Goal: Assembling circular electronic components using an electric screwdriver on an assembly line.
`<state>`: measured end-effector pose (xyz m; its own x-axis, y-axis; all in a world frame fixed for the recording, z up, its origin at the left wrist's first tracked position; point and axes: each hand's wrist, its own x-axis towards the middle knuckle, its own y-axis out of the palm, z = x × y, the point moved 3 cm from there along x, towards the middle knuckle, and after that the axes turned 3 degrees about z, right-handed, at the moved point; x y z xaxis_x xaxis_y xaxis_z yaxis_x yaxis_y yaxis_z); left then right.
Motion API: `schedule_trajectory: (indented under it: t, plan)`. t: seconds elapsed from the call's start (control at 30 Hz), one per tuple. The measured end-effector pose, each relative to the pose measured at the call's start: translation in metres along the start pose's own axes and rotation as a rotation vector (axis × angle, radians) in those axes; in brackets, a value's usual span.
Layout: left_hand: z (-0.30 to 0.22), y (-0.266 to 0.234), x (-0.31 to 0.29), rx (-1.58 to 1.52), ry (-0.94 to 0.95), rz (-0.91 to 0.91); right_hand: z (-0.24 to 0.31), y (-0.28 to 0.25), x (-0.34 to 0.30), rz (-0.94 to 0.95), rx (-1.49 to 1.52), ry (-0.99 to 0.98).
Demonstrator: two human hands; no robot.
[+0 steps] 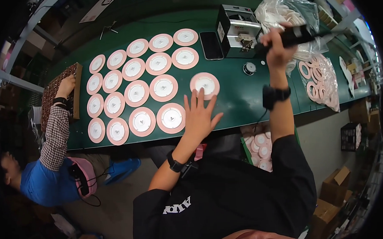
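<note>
In the head view, our work is a round disc with a pink rim and a white centre, apparently plastic (205,84), lying flat on the dark green tabletop (238,106), just right of rows of similar pink-and-white discs (163,88). Our left hand (201,114) is spread with the fingers extended, grasping nothing; its fingertips overlap the disc's near edge and seem to rest on it. Our right hand (280,51) is clenched around a black elongated handheld tool (298,35), raised well apart from the disc; its far end is too blurred to read.

We judge the disc light and fairly stiff, its smooth face likely to slide on the tabletop if pushed sideways and perhaps easy to scuff. We would take it by opposite sides of the pink rim, or steady it with flat fingertips there, keeping clear of the white centre.

Beyond the disc we have a black rectangular phone (212,46) beside a black-and-silver boxy machine (240,29), with a small round silver container (249,68) nearer us. To the right lies a clear plastic bag of pink rings (320,83). At far left, a co-worker's hand (67,85) is over a brown divided tray (76,99); we cannot tell its grip.
</note>
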<state>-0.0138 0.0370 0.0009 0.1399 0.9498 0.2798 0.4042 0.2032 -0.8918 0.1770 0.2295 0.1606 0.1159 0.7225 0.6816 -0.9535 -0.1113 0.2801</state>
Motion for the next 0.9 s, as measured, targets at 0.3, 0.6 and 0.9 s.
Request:
schedule_trajectory:
  t: [0.3,0.6,0.9]
  plan:
    - [-0.016,-0.004,-0.003,-0.140,0.039,0.049,-0.058,0.001,0.035,0.092,-0.078,0.115]
    - [-0.017,-0.010,0.001,-0.092,0.101,0.099,-0.061,-0.011,0.052,0.018,-0.068,0.049]
    - [-0.011,-0.003,-0.001,-0.176,0.105,0.110,-0.011,0.008,-0.019,0.107,0.130,0.284]
